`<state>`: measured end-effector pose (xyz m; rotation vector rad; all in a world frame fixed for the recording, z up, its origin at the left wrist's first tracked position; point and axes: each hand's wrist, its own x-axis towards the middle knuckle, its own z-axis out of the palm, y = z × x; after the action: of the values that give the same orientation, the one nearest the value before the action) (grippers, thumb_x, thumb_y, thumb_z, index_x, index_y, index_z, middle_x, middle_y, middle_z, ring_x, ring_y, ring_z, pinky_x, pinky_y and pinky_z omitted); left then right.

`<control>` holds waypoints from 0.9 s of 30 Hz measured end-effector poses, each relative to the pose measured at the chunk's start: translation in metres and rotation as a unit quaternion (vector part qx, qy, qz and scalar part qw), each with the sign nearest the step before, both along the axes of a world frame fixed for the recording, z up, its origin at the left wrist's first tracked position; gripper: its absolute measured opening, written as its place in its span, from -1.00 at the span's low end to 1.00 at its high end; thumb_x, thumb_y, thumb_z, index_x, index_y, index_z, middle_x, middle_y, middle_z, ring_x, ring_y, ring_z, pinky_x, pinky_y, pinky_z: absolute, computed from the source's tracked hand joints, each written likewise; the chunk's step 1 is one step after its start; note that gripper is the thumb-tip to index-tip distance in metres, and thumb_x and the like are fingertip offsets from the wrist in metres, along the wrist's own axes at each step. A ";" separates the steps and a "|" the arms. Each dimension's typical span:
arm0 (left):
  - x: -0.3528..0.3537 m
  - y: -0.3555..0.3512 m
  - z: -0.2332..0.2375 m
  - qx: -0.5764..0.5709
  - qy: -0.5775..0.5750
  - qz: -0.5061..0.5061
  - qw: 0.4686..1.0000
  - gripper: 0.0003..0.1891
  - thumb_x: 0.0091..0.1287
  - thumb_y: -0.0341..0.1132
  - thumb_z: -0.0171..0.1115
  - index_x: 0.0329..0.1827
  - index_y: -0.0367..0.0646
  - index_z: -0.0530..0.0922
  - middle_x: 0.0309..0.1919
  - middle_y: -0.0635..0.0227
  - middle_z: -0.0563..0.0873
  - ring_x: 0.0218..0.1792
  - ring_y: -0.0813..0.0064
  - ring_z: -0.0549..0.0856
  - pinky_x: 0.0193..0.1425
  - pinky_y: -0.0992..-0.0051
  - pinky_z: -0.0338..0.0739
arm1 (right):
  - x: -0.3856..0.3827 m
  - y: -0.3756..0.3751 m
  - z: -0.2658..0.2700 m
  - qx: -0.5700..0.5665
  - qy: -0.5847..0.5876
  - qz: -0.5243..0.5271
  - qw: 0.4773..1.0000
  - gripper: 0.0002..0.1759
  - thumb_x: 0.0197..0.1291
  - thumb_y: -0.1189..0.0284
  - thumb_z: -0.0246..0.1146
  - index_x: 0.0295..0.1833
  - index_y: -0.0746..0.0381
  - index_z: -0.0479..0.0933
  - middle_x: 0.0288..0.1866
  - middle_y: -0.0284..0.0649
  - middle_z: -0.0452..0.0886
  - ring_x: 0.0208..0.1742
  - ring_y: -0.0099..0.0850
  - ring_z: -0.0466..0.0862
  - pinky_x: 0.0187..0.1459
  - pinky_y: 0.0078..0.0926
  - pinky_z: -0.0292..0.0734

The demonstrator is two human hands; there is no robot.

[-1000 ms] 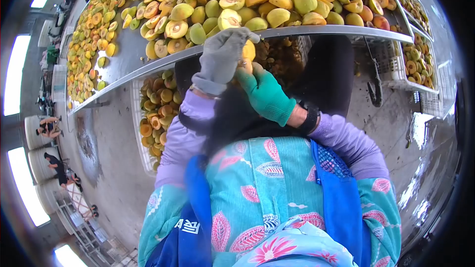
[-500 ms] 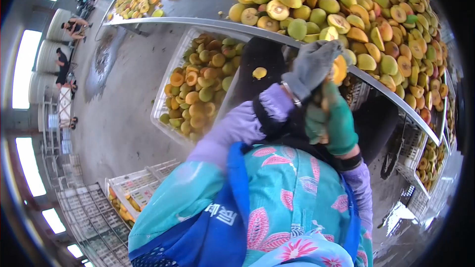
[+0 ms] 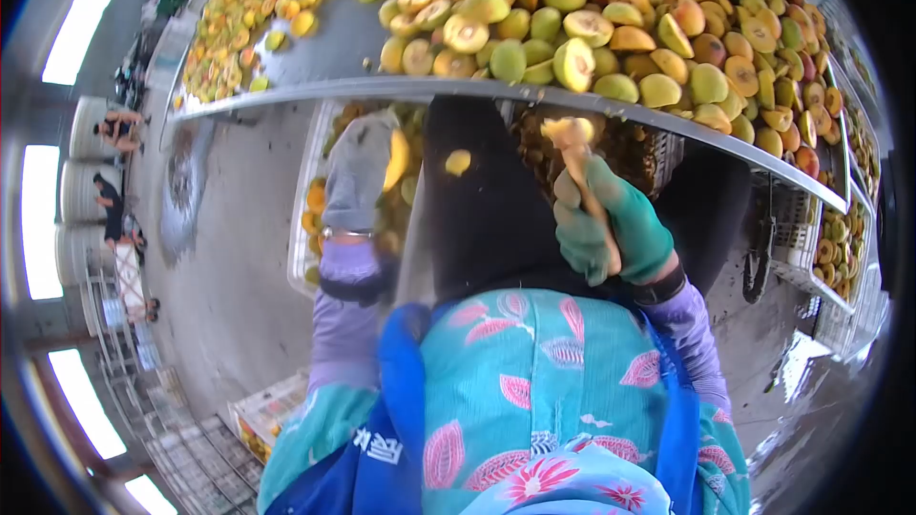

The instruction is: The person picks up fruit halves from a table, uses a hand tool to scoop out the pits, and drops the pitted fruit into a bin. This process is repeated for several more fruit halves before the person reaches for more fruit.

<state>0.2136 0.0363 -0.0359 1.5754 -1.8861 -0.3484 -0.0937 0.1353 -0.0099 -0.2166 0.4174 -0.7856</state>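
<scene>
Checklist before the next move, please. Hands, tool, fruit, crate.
1. Right hand closed on tool handle: ok.
2. Tool tip clean: not ok, yellow fruit matter on it.
3. Tool edge intact: cannot tell, covered.
4. Left hand, with yellow fruit piece, over the fruit crate: ok.
5. Left grip secure: cannot tell, fingers blurred.
6. Lap free of scraps: not ok, yellow scrap on the dark trouser leg.

Smooth metal table [image 3: 334,46] edge (white plastic crate [image 3: 303,200]).
</scene>
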 end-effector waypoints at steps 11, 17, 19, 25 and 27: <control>-0.101 -0.176 0.029 0.064 -0.357 -0.207 0.909 -0.43 0.00 -0.13 0.34 0.10 -0.19 0.52 -0.08 -0.07 0.67 -0.02 -0.05 0.64 0.08 0.17 0.52 | 0.001 -0.023 -0.005 0.064 0.251 -0.155 0.953 -0.60 0.37 -0.01 0.10 -0.13 0.14 0.42 -0.53 -0.39 0.44 -0.71 -0.56 0.38 -0.72 -0.58 0.33; -0.074 -0.123 0.039 0.104 -0.242 -0.147 0.953 -0.55 0.09 -0.25 0.33 0.04 -0.22 0.50 -0.08 0.04 0.67 -0.02 0.13 0.68 0.03 0.30 0.56 | 0.026 -0.020 0.000 -0.156 0.418 -0.192 0.874 -0.67 0.39 0.10 0.10 -0.16 0.17 0.46 -0.53 -0.46 0.42 -0.57 -0.61 0.44 -0.54 -0.54 0.41; -0.069 -0.099 0.042 0.163 0.012 -0.112 0.980 -0.62 0.10 -0.32 0.34 -0.02 -0.23 0.52 -0.08 0.11 0.67 -0.04 0.26 0.69 -0.03 0.34 0.59 | 0.038 -0.026 -0.009 -0.263 0.491 -0.242 0.794 -0.65 0.38 0.14 0.13 -0.10 0.24 0.45 -0.50 -0.20 0.55 -0.52 -0.33 0.59 -0.49 -0.34 0.47; -0.113 -0.022 0.019 0.030 0.315 -0.255 0.914 -0.74 0.22 -0.45 0.26 -0.02 -0.26 0.55 -0.10 0.21 0.69 -0.09 0.36 0.70 -0.02 0.39 0.59 | 0.054 -0.033 -0.027 -0.387 0.646 -0.258 0.606 -0.62 0.36 0.16 0.14 -0.08 0.31 0.39 -0.52 0.10 0.58 -0.47 0.10 0.61 -0.47 -0.01 0.45; -0.127 -0.007 0.020 -0.007 0.213 -0.244 0.946 -0.74 0.28 -0.43 0.19 0.02 -0.25 0.54 -0.11 0.22 0.70 -0.08 0.36 0.70 0.04 0.41 0.59 | 0.050 -0.027 -0.027 -0.363 0.655 -0.263 0.609 -0.66 0.36 0.19 0.15 -0.15 0.29 0.38 -0.52 0.11 0.57 -0.47 0.13 0.59 -0.50 0.02 0.40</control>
<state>0.0869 0.0291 -0.0155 0.9022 -1.8931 -0.8160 -0.0432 0.1081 -0.0372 -1.5699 1.6104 -1.2654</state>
